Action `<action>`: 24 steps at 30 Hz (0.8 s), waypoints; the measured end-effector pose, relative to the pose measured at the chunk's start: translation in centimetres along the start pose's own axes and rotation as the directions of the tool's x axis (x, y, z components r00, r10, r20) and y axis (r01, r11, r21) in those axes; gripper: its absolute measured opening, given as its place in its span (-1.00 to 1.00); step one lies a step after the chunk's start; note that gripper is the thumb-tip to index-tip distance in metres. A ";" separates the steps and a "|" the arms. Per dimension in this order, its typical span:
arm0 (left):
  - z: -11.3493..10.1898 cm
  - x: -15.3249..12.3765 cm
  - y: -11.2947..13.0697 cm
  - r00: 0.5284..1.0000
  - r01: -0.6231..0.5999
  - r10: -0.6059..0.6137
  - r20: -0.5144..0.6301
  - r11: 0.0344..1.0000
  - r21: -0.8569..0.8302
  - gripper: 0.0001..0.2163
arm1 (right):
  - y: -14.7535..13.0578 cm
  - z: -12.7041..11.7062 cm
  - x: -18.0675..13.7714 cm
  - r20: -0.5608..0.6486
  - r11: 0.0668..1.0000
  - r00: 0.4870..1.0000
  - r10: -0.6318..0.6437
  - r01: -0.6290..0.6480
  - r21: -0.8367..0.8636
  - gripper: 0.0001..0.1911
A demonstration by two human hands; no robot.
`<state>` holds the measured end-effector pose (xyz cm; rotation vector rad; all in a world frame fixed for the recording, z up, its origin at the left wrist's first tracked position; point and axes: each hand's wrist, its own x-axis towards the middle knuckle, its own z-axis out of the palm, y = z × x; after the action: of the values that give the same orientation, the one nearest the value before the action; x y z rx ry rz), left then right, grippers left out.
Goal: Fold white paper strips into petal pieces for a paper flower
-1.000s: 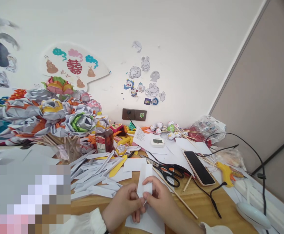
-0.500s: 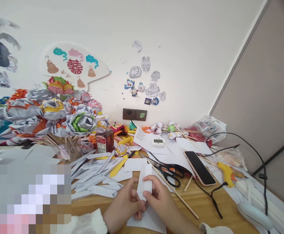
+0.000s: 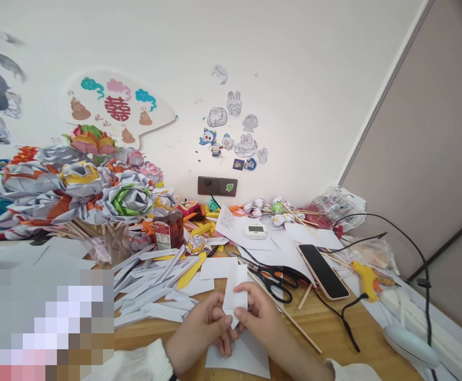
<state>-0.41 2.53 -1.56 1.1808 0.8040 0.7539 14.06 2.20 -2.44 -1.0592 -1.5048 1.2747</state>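
Between my two hands, at the lower middle of the head view, is a folded strip of white paper [image 3: 235,293]. Its lower end narrows to a point near my thumbs. My left hand [image 3: 210,325] is closed on the lower left part of it, fingers curled behind. With thumb and bent index finger, my right hand [image 3: 256,312] grips its right edge. Beneath my hands a white sheet [image 3: 241,362] lies on the wooden table [image 3: 155,336]. To the left is a heap of folded white paper strips [image 3: 151,288], with a yellow piece [image 3: 191,271] on top.
Black-handled scissors [image 3: 280,280], a phone [image 3: 323,271] and a yellow glue gun [image 3: 365,280] lie to the right among cables. Thin wooden sticks [image 3: 302,330] are beside my right wrist. A jar [image 3: 168,229], a timer [image 3: 255,230] and piled paper flowers [image 3: 83,180] stand farther back.
My hands stay on the folded paper, with only a slight shift of the fingers; its pointed lower end shows more plainly now. The whole view has moved a little.
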 end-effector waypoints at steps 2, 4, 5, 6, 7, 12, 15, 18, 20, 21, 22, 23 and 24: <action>0.0 0.0 -0.1 1.000 0.006 -0.006 -0.012 1.000 0.008 -0.73 | 0.0 0.0 0.0 0.008 1.000 1.000 -0.004 0.003 0.023 -0.75; 0.0 0.0 -0.2 1.000 0.010 -0.010 -0.024 1.000 0.019 -0.72 | 0.1 0.1 0.0 0.011 0.999 1.000 -0.001 0.000 0.037 -0.75; 0.1 -0.1 -0.1 1.000 0.012 -0.011 -0.028 1.000 0.028 -0.72 | 0.2 0.1 0.0 0.008 0.999 1.000 0.006 -0.006 0.039 -0.74; 0.2 -0.1 -0.1 0.999 0.011 -0.010 -0.035 0.999 0.038 -0.72 | 0.3 0.1 0.0 0.002 0.999 1.000 0.014 -0.014 0.038 -0.73; 0.2 -0.2 0.0 0.999 0.009 -0.007 -0.043 0.999 0.048 -0.72 | 0.3 0.2 0.0 -0.006 0.999 1.000 0.024 -0.024 0.035 -0.72; 0.6 -0.2 0.1 0.998 -0.008 0.012 -0.060 0.997 0.072 -0.69 | 0.5 0.3 0.0 -0.062 0.999 0.998 0.032 -0.031 0.011 -0.74; 0.6 -0.3 0.1 0.998 -0.021 0.026 -0.060 0.996 0.087 -0.69 | 0.4 0.5 -0.1 -0.098 1.000 0.995 0.015 -0.016 -0.015 -0.74; 0.5 -0.5 0.3 0.999 0.002 0.003 -0.053 0.997 0.080 -0.70 | 0.0 0.8 -0.3 -0.111 0.999 0.994 0.022 -0.026 -0.032 -0.74; 0.5 -0.7 0.4 0.999 0.013 -0.011 -0.033 0.998 0.056 -0.68 | -0.2 1.0 -0.4 -0.108 0.999 0.994 0.030 -0.034 -0.037 -0.75; 0.4 -0.7 0.5 1.000 0.012 -0.011 -0.021 0.999 0.039 -0.67 | -0.3 1.0 -0.4 -0.108 0.999 0.994 0.029 -0.034 -0.038 -0.76; 0.4 -0.7 0.6 1.000 0.009 -0.009 -0.006 1.000 0.017 -0.67 | -0.4 1.0 -0.5 -0.108 0.999 0.994 0.026 -0.030 -0.037 -0.76; 0.4 -0.7 0.6 1.000 0.006 -0.006 0.009 1.000 -0.009 -0.66 | -0.4 1.0 -0.5 -0.110 0.999 0.994 0.020 -0.024 -0.035 -0.77; 0.3 -0.6 0.6 1.000 0.003 -0.002 0.024 0.999 -0.037 -0.66 | -0.3 1.0 -0.5 -0.112 0.999 0.994 0.012 -0.016 -0.033 -0.77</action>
<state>-0.51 1.95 -0.85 1.1539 0.7684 0.7483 13.24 1.40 -2.24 -1.1463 -1.4412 1.1825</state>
